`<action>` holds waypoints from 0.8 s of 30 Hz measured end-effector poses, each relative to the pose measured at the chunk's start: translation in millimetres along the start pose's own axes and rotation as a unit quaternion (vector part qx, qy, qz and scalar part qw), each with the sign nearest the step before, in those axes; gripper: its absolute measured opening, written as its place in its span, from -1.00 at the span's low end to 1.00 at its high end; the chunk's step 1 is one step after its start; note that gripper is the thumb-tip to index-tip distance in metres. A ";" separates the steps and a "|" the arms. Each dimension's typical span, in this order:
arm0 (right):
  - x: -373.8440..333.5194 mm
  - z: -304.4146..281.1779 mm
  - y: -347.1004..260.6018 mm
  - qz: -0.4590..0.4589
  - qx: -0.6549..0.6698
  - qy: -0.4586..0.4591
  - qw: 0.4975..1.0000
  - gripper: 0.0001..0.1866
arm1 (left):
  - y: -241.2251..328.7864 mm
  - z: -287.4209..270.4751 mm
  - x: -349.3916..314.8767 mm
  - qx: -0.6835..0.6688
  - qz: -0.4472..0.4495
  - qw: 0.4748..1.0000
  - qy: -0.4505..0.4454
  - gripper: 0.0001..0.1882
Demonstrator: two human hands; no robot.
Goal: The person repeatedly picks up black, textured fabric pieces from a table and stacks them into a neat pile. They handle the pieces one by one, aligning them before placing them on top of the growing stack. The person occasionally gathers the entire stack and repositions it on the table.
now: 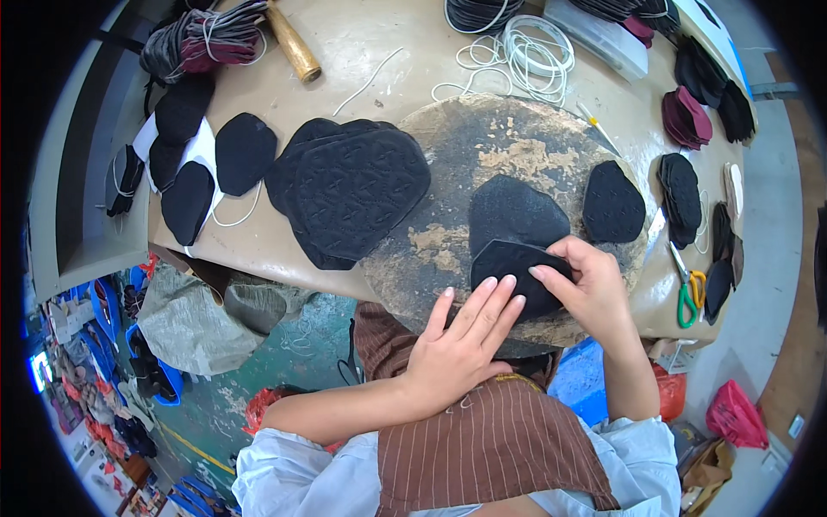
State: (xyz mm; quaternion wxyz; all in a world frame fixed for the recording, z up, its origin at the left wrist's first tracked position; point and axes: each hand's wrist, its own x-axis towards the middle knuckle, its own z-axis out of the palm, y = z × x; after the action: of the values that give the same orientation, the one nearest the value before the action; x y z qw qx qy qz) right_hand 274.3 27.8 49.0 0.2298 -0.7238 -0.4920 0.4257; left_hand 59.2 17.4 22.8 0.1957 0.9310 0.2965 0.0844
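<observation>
In front of me a black rounded fabric piece (505, 263) lies on a worn round board (405, 289). My left hand (461, 338) rests on its near left edge, fingers stretched out. My right hand (593, 289) pinches the piece's right edge between thumb and fingers. Just beyond, partly covered by it, is a duller black piece (517, 209). A stack of quilted black pieces (357, 185) overlaps the board's left side. Another black piece (613, 202) sits near the board's right edge.
Scissors with green and orange handles (687, 302) lie at the table's right. Beyond the board are a coil of white cord (538, 53), a clear plastic box (596, 39) and a yellow pen (594, 123). A wooden handle (293, 45) and tied bundles (202, 41) occupy the far left.
</observation>
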 end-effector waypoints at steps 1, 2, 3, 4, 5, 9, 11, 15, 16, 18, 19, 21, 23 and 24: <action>2.5 -5.5 -9.6 0.008 -0.092 -0.004 0.996 -0.77 | 2.7 1.7 2.3 0.010 -0.016 1.000 -0.020 -0.10; 4.3 -10.2 -16.9 0.015 -0.184 -0.005 0.983 -0.76 | 2.8 -5.7 9.7 0.024 -0.022 0.999 -0.037 -0.10; 4.8 -12.1 -17.8 0.011 -0.186 -0.005 0.983 -0.76 | 2.6 -8.2 18.0 0.012 -0.033 0.999 -0.030 -0.10; 4.8 -13.6 -18.0 0.008 -0.188 -0.006 0.982 -0.75 | 2.7 -9.7 27.1 -0.001 -0.044 0.999 -0.023 -0.11; 5.7 -15.1 -18.0 0.000 -0.190 -0.008 0.982 -0.75 | 1.9 -12.1 34.9 -0.012 -0.058 0.998 -0.014 -0.12; -12.5 -16.9 -2.2 -0.268 -0.092 0.095 0.954 -0.77 | -17.3 -10.8 34.8 -0.203 -0.026 0.967 0.150 -0.30; -26.0 -18.4 2.9 -0.281 0.060 0.053 0.957 -0.77 | -19.8 -12.6 30.2 -0.391 -0.023 0.899 0.194 -0.28; -36.6 -17.3 2.3 -0.084 0.253 0.086 0.960 -0.72 | -23.4 -57.6 21.9 -0.467 -0.096 0.846 0.238 -0.35; -27.0 -24.4 12.1 -0.092 0.229 0.159 0.956 -0.67 | -34.3 -72.4 26.5 -0.399 -0.129 0.864 0.279 -0.34; -6.7 -50.2 30.4 -0.095 -0.003 0.275 0.957 -0.58 | -66.4 -90.4 37.9 -0.345 -0.172 0.855 0.346 -0.42; 1.4 -57.8 39.7 -0.108 -0.077 0.296 0.946 -0.55 | -84.2 -92.3 42.3 -0.174 -0.165 0.898 0.369 -0.46; 14.3 -68.3 53.9 -0.127 -0.229 0.328 0.908 -0.48 | -76.7 -99.1 48.3 0.121 -0.170 0.906 0.369 -0.47; 20.1 -69.1 55.5 -0.067 -0.211 0.281 0.934 -0.42 | -59.1 -80.6 43.6 0.036 -0.032 0.960 0.277 -0.43; 20.5 -67.8 47.0 -0.054 -0.214 0.276 0.936 -0.43 | -45.3 -67.1 40.6 -0.005 0.015 0.985 0.171 -0.37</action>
State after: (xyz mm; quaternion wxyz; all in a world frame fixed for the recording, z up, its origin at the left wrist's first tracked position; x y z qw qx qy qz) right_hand 358.8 32.9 41.7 0.2189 -0.8173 -0.5267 0.0814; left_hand 50.3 96.2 66.7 0.1460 0.9061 0.3114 0.2463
